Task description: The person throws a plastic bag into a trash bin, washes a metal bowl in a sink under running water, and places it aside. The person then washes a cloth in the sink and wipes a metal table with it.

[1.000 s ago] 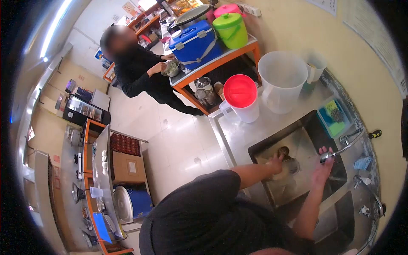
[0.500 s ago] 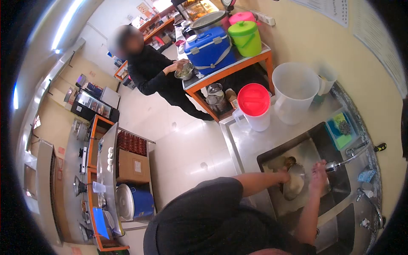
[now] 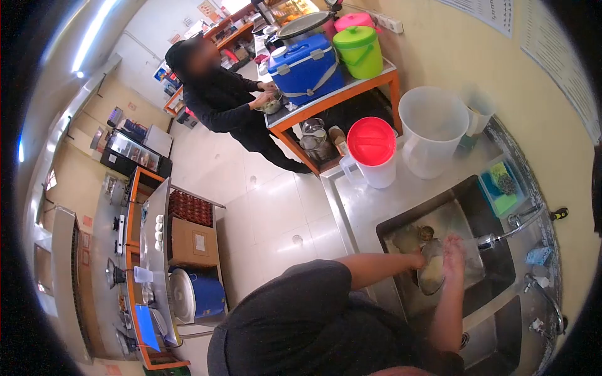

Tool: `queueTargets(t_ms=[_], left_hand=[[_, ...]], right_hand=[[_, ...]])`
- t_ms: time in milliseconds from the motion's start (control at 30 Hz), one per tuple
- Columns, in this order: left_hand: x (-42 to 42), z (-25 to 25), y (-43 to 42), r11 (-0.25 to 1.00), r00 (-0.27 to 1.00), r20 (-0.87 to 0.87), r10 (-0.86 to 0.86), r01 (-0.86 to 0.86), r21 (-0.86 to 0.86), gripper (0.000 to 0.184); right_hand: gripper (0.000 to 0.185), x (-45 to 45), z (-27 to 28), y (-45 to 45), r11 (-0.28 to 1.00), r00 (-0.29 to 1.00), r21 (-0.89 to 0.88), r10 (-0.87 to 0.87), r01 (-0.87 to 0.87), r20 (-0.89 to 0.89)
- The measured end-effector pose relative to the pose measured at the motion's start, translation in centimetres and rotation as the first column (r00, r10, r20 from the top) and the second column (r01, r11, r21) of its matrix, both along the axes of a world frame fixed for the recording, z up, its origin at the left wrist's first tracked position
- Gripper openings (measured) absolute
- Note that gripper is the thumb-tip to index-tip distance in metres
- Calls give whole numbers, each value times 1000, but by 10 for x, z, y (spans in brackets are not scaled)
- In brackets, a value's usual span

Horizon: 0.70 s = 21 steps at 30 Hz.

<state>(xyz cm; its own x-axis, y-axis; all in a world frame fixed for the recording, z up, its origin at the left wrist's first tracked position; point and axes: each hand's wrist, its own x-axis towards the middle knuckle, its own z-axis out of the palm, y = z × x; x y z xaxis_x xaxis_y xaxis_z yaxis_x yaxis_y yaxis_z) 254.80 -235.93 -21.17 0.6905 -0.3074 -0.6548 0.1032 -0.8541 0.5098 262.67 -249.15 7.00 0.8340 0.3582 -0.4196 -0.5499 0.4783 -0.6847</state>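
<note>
A metal bowl (image 3: 430, 291) is tilted in the sink basin (image 3: 401, 224), with pale, cloudy contents inside. My left hand (image 3: 414, 260) is closed on the bowl's left rim. Over the bowl's right side is my right hand (image 3: 453, 250), its fingers stretched upward and somewhat blurred; nothing can be made out in them. Just right of that hand is the faucet head (image 3: 486, 241) on its flexible hose, with what looks like water beneath it. A small round brownish thing (image 3: 426, 233) lies in the basin beyond the bowl.
On the counter stand a red-lidded pitcher (image 3: 372, 150) and a large translucent pitcher (image 3: 429, 135). A tub with sponge and scourer (image 3: 501, 185) is behind the basin. A second basin (image 3: 495, 338) is nearer me. Another person (image 3: 216, 94) handles a bowl beside the blue cooler (image 3: 305, 69).
My right hand has moved left from the faucet head to the bowl's right side. My left hand stays at the bowl's rim. The other person has shifted slightly, both hands now at their bowl.
</note>
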Motion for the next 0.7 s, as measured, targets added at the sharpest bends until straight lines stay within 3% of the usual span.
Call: queueTargets(t_ms=[67,100,133,333,433,500,533,567,600,633,667,700], left_hand=[[-16,8,6,923,906,304,296,-189,-336,40],[-25,8,9,856,808,425,409,-177,-486,42],[-3,8,1,997,944,322,-73,62,43,40],[23,3,-13,944,917,239,-321,291,153,31],[22,0,-7,915,889,226,-398,366,169,29],[15,4,8,797,565,592,-574,552,245,33],[13,5,2,843,685,507,-523,502,192,33],[13,1,1,894,798,410,-441,431,123,33],[12,-5,0,933,875,331,-353,354,61,34],[9,-7,2,965,933,258,-251,261,-2,34],[3,-7,4,986,974,180,-139,153,-66,35],[-2,-4,3,991,996,86,-12,23,-132,35]], right_hand=[[29,-1,1,-7,1000,1000,0,-23,23,-18],[32,-2,-1,-12,999,998,2,-49,49,-36],[32,-3,-4,-17,999,998,-1,-50,50,-37],[29,-12,-17,-40,999,1000,-45,15,-16,-21],[25,-11,-18,-52,999,999,36,33,-34,11],[24,2,-17,-74,938,987,315,-115,146,-115],[24,11,-17,-85,938,986,313,-118,150,-118],[30,23,-16,-96,911,990,390,-138,130,-8],[38,32,-11,-103,881,981,461,-166,102,100],[38,35,16,-92,882,980,459,-173,110,98],[39,33,66,-63,966,935,173,-233,191,268],[40,32,93,-47,945,869,-115,-228,306,439]])
